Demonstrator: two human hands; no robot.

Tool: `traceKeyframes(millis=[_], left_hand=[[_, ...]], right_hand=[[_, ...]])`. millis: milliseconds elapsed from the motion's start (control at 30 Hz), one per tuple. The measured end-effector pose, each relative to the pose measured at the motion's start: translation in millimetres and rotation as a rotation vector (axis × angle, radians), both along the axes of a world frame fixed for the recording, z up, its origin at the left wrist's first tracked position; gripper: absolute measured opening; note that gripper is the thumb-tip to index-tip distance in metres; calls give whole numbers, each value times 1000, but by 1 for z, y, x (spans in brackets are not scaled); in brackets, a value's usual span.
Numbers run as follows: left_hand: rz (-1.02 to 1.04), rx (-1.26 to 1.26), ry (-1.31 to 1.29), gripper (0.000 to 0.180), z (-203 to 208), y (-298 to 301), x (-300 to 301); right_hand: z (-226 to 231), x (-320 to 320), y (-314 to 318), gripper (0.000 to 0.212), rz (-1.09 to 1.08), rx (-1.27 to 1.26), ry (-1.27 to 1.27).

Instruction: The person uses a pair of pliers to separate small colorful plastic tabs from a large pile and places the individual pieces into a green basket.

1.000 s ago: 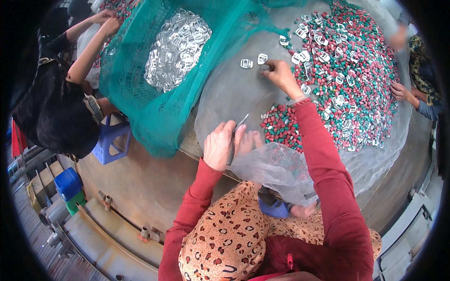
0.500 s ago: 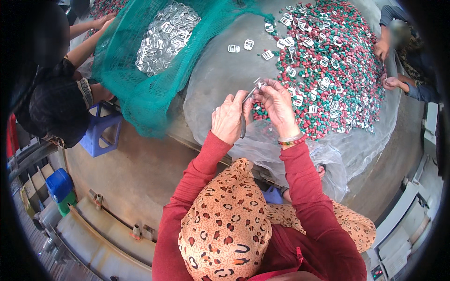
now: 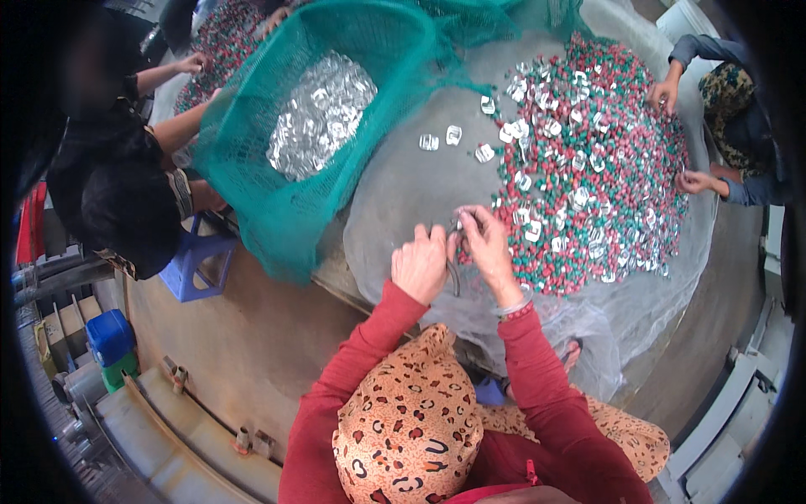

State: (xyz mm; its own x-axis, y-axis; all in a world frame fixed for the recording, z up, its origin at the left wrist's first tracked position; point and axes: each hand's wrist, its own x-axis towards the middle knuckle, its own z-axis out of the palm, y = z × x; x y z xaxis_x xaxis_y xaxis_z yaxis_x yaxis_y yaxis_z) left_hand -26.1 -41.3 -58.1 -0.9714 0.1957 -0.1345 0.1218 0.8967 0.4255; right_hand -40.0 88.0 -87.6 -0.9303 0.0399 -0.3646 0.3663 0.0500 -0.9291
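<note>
My left hand (image 3: 420,264) is closed around a slim dark metal hand tool that looks like pliers (image 3: 456,280). Its curved handle end hangs below my fingers. My right hand (image 3: 489,255) is pinched shut close beside it, at the tool's tip, on a small piece too hidden to name for sure. Both hands are over the near edge of a heap of small red and green pieces (image 3: 579,252). Flat silver metal buckles (image 3: 533,231) lie scattered through the heap. A few more buckles (image 3: 484,153) rest on the grey sheet (image 3: 395,181) beyond my hands.
A green net-covered basket (image 3: 243,181) of silver buckles stands at left. A co-worker's hand (image 3: 695,182) reaches the heap's right edge. Another person's hand (image 3: 195,64) is over a second heap (image 3: 222,40) at upper left. A blue plastic stool (image 3: 197,265) stands below the basket.
The whole view has shifted, so things sit lower. The tool's tip, seen sticking out above my fingers before, is now mostly hidden between my hands. The co-workers' hands have moved apart.
</note>
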Motion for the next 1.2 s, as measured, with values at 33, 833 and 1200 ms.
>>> traceKeyframes(millis=[33, 833, 1200], left_hand=[[1, 1, -21, 24, 0, 1, 4], [-69, 13, -155, 23, -17, 5, 14], [39, 445, -180, 27, -68, -26, 22]], right_hand=[[-6, 2, -3, 17, -34, 35, 39], [-35, 25, -14, 18, -437, -501, -207], [-75, 20, -44, 22, -375, -182, -109]])
